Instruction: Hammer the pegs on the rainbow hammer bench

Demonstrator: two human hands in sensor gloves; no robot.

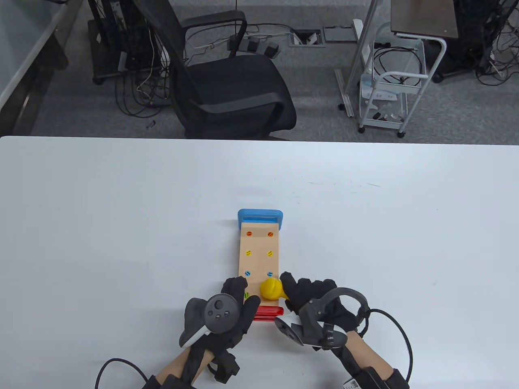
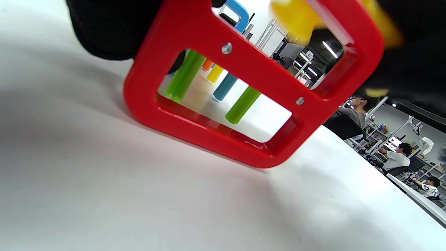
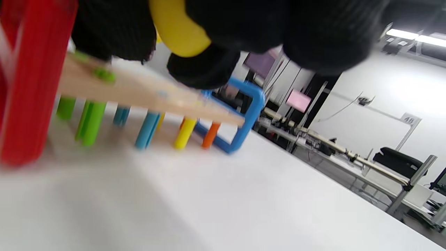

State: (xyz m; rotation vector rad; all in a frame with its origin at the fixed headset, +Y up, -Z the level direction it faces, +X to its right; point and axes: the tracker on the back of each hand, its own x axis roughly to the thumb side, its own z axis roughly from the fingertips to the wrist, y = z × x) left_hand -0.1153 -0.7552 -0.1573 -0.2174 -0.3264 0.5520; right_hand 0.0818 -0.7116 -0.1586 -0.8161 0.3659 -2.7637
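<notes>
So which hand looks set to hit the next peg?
The right hand: it grips the yellow toy hammer over the wooden peg bench. The left hand only rests on the bench's near end.

The wooden hammer bench (image 1: 259,259), red and blue ends, lies lengthwise, coloured pegs (image 3: 184,133) driven flush, yellow hammer (image 1: 271,288) above.

— Where are the hands?
— Both low, close together. The left hand (image 1: 227,310) lies palm down, fingers extended.
— The other?
— The right hand (image 1: 314,298) has its fingers curled, gripping.
</notes>
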